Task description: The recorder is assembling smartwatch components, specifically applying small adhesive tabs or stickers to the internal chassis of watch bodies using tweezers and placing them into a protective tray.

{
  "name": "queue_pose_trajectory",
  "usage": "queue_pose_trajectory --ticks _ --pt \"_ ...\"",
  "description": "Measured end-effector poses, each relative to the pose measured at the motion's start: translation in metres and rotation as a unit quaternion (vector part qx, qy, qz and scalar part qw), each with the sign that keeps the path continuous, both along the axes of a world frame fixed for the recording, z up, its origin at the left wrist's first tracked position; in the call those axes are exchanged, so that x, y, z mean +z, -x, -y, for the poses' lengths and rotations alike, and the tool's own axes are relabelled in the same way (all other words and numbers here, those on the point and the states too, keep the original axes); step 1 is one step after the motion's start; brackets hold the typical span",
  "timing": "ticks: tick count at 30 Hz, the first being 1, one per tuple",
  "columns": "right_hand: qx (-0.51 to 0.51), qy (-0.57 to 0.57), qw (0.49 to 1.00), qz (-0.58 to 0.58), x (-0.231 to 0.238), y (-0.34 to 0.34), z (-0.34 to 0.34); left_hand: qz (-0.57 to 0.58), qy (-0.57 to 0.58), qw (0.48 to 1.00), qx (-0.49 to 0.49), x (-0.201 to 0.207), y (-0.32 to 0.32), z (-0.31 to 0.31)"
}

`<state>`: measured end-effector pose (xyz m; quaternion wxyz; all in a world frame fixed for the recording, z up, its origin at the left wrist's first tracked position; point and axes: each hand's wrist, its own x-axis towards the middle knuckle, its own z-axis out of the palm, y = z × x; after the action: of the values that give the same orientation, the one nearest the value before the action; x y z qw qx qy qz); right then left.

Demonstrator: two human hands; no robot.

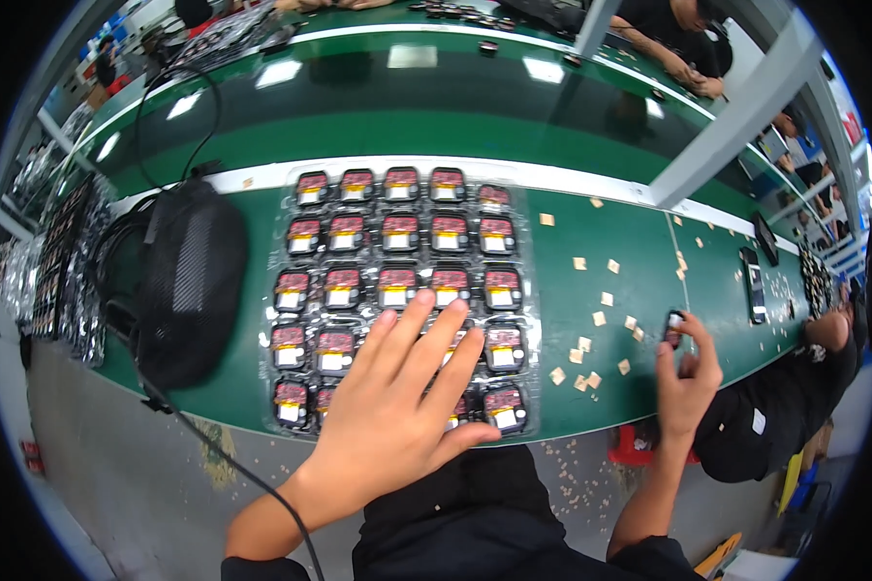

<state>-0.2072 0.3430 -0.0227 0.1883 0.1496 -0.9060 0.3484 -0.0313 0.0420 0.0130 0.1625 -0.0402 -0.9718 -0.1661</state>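
A clear plastic tray lies on the green bench in front of me, filled with rows of small black square modules, each showing red, yellow and white parts. My left hand is spread over the tray's lower middle, fingers apart, fingertips touching modules in the middle rows; it hides several of them. Off to the right of the tray, my right hand pinches one small black module between thumb and fingers, above the bench edge.
Small tan squares lie scattered right of the tray. A black mesh bag with cables stands at left, beside stacked trays. A phone-like black device lies at right, near a seated co-worker. A green conveyor belt runs behind.
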Motion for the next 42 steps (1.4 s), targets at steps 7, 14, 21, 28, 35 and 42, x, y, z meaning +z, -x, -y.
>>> queue_pose_trajectory --ticks 7,14,21,28,35,42 --pt "0.355 0.157 0.921 -0.012 0.011 -0.067 0.062 -0.126 -0.346 0.927 -0.074 -0.005 -0.003 -0.031" --pt "0.485 0.191 0.852 0.054 0.017 -0.082 0.087 0.061 -0.812 0.572 -0.099 -0.018 -0.025 -0.052" --pt "0.46 0.218 0.857 0.087 0.015 -0.085 0.09 0.021 -0.846 0.533 -0.028 -0.021 -0.029 -0.052" --pt "0.43 0.031 0.901 0.042 0.038 -0.088 0.095 -0.081 -0.817 0.571 -0.014 -0.027 -0.029 -0.05" --pt "0.396 0.005 0.911 -0.117 0.025 -0.085 0.106 -0.114 -0.768 0.619 -0.118 -0.042 -0.033 -0.04" --pt "0.399 0.021 0.901 -0.168 0.021 -0.084 0.1 -0.103 -0.784 0.612 0.006 -0.032 -0.032 -0.051"
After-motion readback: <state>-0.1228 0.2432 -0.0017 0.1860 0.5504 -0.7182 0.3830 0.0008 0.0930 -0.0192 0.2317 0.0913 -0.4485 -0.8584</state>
